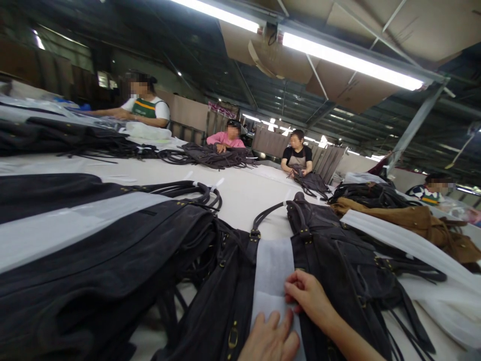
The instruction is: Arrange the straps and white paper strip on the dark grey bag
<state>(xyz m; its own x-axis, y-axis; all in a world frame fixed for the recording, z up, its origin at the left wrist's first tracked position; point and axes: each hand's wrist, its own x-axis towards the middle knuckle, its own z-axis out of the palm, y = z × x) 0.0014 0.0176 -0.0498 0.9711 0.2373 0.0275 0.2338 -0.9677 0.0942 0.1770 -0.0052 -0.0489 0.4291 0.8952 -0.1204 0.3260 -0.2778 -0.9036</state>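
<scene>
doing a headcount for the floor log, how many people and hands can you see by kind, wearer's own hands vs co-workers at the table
Wearer's own hands: 2, the left hand and right hand, both on the white sheet laid on a dark bag
Co-workers at the table: 4
Total: 6

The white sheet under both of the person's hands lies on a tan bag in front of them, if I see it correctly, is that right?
Not quite: the head view shows the white sheet on a dark grey bag, not a tan one. The left hand and right hand do both rest on it.
</scene>
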